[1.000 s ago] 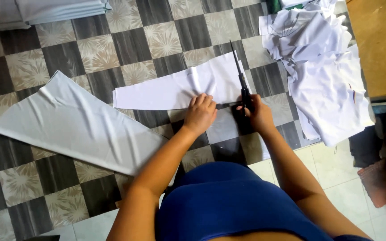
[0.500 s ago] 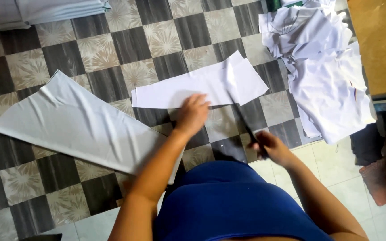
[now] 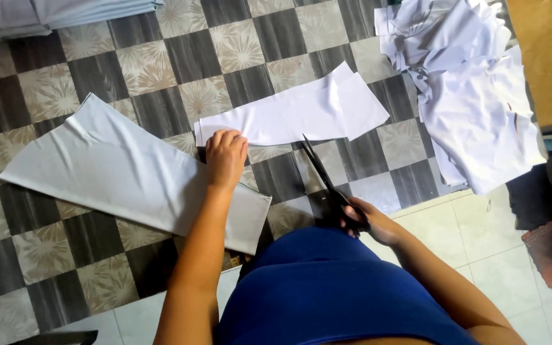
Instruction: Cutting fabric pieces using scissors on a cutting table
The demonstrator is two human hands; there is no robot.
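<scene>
Cloth strip (image 3: 295, 115), white, is laid flat on the checkered floor (image 3: 161, 57). At its near-left end it is pinned by the left hand (image 3: 226, 156), fingers spread flat. Right of that, black scissors (image 3: 327, 182) are gripped closed-fisted by the right hand (image 3: 368, 223), blades apart; the strip could be snagged or nicked. No containers are seen.

Left hand (image 3: 226, 156) rests palm-down on the near left end of a cut white fabric piece (image 3: 295, 115) — flat on the checkered floor (image 3: 161, 57). Right hand (image 3: 368, 223) grips black scissors (image 3: 324, 179), blades shut, clear of the fabric.
</scene>
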